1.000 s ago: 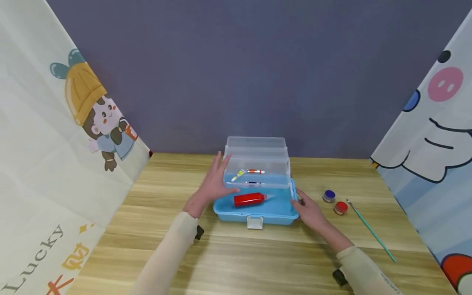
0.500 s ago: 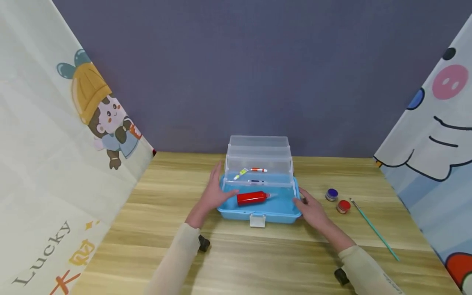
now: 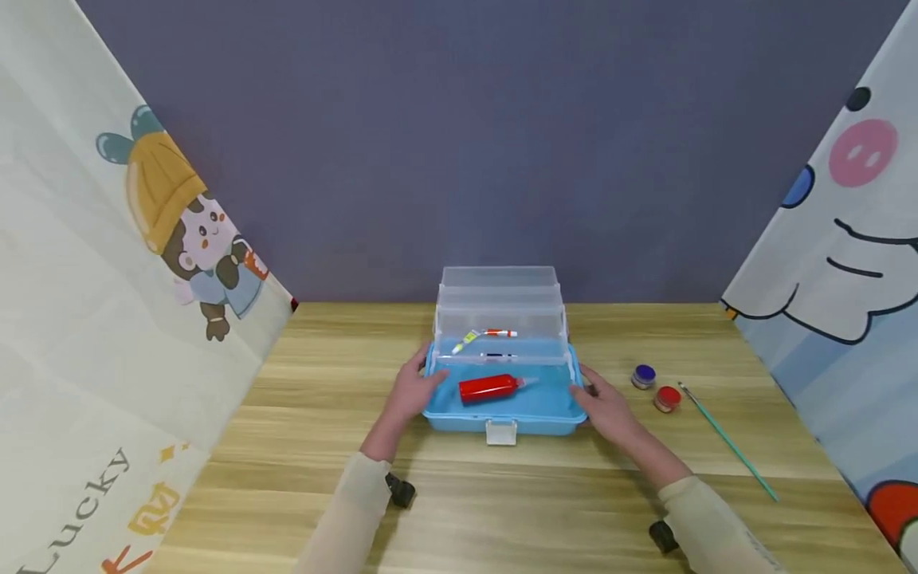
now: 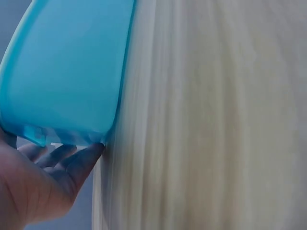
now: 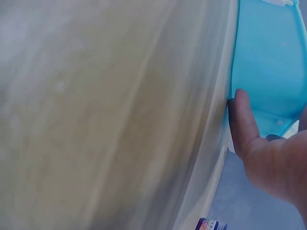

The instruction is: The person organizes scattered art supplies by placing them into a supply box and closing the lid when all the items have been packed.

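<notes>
A blue plastic storage box (image 3: 534,420) stands unfolded on the table, with clear tiered trays (image 3: 500,299) raised at its back and a white latch (image 3: 500,433) hanging at the front. My left hand (image 3: 412,392) grips its left side, thumb over the rim. In the left wrist view the fingers (image 4: 86,163) lie against the blue end wall. On the opposite side my right hand (image 3: 606,410) holds the box likewise, one finger (image 5: 244,115) reaching along the wall's lower edge. A red squeeze bottle (image 3: 488,388) with a clear nozzle lies inside.
A yellow paint tube (image 3: 465,342) and an orange-red one (image 3: 500,333) lie in the trays. Right of the box are a purple-lidded jar (image 3: 643,376), a red-lidded jar (image 3: 667,399) and a green paintbrush (image 3: 727,441). A dark wall (image 3: 502,159) rises behind the table.
My left hand, spread beside the trays with fingers pointing up, has come down and taken hold of the box's left side. The right hand keeps its place on the right side.
</notes>
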Action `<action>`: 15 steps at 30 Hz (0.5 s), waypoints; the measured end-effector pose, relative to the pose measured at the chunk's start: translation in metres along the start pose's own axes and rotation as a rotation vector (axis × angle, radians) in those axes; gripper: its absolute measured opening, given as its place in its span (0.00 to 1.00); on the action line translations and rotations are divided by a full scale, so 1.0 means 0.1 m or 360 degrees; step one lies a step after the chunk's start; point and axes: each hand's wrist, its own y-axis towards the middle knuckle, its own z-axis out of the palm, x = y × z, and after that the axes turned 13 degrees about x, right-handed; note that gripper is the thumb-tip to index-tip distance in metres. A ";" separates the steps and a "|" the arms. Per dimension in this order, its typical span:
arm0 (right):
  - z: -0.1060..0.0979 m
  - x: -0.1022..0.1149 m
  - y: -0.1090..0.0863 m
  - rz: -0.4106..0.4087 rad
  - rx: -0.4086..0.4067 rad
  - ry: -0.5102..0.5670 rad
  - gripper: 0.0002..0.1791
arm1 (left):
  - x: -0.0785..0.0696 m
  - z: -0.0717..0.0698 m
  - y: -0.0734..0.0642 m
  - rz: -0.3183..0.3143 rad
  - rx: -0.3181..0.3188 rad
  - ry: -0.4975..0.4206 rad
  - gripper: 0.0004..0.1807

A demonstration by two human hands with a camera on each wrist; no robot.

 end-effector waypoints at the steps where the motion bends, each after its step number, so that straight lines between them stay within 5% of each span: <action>1: -0.01 0.00 -0.01 0.0000 0.0002 -0.0002 0.34 | -0.01 0.01 0.01 -0.0008 -0.0014 -0.0006 0.39; 15: -0.04 0.04 -0.03 0.0038 0.0054 -0.0023 0.35 | -0.09 0.04 -0.04 -0.0144 -0.0109 0.0004 0.35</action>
